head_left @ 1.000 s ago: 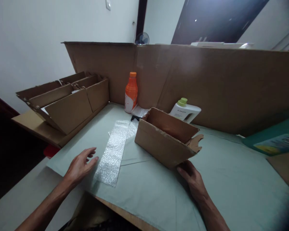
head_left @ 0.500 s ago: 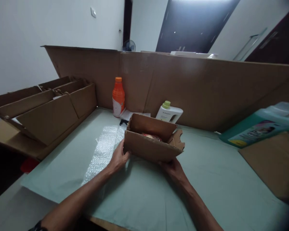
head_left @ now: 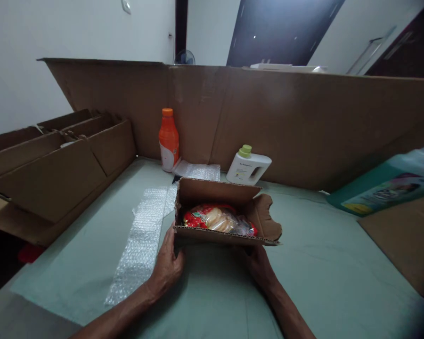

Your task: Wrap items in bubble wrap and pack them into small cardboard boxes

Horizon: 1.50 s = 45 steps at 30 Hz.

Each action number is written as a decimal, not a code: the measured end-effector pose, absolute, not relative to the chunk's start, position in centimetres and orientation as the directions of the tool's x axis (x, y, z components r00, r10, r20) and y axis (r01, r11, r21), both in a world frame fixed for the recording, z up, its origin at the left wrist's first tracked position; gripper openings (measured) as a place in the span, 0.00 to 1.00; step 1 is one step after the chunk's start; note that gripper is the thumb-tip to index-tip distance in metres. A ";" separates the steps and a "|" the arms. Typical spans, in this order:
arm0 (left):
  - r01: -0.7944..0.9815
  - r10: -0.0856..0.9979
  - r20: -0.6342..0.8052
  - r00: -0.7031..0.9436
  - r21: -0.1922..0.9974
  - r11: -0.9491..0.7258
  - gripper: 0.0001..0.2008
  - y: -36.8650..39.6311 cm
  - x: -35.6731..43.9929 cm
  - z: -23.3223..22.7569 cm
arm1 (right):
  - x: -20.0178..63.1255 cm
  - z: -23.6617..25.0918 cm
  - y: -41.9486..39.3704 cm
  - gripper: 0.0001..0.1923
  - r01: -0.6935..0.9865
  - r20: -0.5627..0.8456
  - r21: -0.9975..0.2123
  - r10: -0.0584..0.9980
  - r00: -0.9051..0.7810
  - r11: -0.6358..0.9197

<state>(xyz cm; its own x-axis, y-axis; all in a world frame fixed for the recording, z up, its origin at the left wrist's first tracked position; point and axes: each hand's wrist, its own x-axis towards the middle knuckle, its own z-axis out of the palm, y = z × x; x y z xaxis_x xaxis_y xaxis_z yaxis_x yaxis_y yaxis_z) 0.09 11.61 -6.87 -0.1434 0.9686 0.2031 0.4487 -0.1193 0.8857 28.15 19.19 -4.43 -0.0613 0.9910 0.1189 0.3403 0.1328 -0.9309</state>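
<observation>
A small open cardboard box (head_left: 217, 189) is held above the table, its open side tilted toward me. Inside lies a red and clear plastic packet (head_left: 217, 219) with pale round pieces, perhaps biscuits, showing through. My left hand (head_left: 167, 261) grips the box's left end, thumb toward me and fingers partly hidden behind it. Under the right part of the box is my right hand (head_left: 259, 266), its fingertips hidden by the cardboard. A strip of bubble wrap (head_left: 141, 240) lies flat on the table left of my left hand.
Behind the box stand an orange bottle (head_left: 168, 141) and a white bottle with a green cap (head_left: 249, 167). A divided cardboard organiser (head_left: 56, 174) is at left. A large green liquid jug (head_left: 385, 183) leans at right beside a cardboard flap (head_left: 406, 240). A tall cardboard wall (head_left: 286, 127) closes the back.
The box has tipped toward me and come slightly lower, so the packet inside shows much more. Both hands have moved with it, keeping their hold. The view has shifted a little.
</observation>
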 end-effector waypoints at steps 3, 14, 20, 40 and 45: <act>0.422 0.967 0.171 -0.187 0.903 -0.078 0.41 12.7 0.6 -5.3 | 27.8 -4.8 19.3 0.27 0.363 0.117 -0.926 0.993 0.001 0.109; 0.777 0.952 0.278 -0.129 0.625 -0.077 0.27 9.8 -5.5 -3.9 | 27.3 -2.8 19.5 0.29 0.415 0.052 -0.909 0.999 0.018 0.040; 0.876 0.951 0.248 -0.184 0.480 0.045 0.19 9.8 -8.5 -3.0 | 27.3 -2.1 19.8 0.31 0.423 0.028 -0.905 0.999 -0.037 0.042; 0.766 0.921 0.038 -0.388 0.568 0.300 0.28 6.1 -10.8 -1.4 | 9.0 -1.3 9.5 0.13 0.345 0.240 -0.320 0.428 -0.871 0.882; 0.526 0.897 -0.090 -0.433 0.783 0.332 0.35 5.4 -11.2 -1.1 | 13.9 -0.1 9.3 0.20 0.209 0.435 -0.612 0.545 -0.716 0.763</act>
